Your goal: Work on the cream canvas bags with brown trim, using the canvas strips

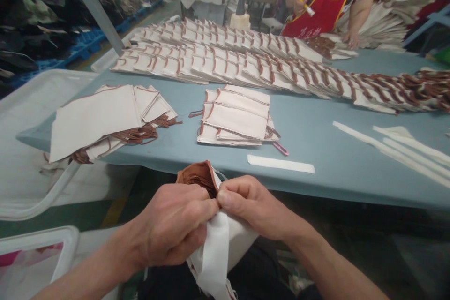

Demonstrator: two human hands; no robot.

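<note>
A white fabric piece (242, 239) with a brown edge and brown lining hangs below the table's front edge, held between both hands. My left hand (179, 218) is closed on its brown-edged rim from the left. From the right, my right hand (251, 204) pinches the same rim, the fingertips of both hands nearly touching. Brown strands (198, 180) show inside the opening. A white strip (215, 253) hangs down from beneath the fingers. What exactly the fingertips pinch is hidden.
On the blue-grey table (302, 126) lie a left stack (98, 115), a middle stack (242, 112), a short white strip (281, 164), a pink tool (281, 148) and long strips (379, 150). Rows of pieces (218, 63) run behind. A person in a red apron (316, 14) stands across.
</note>
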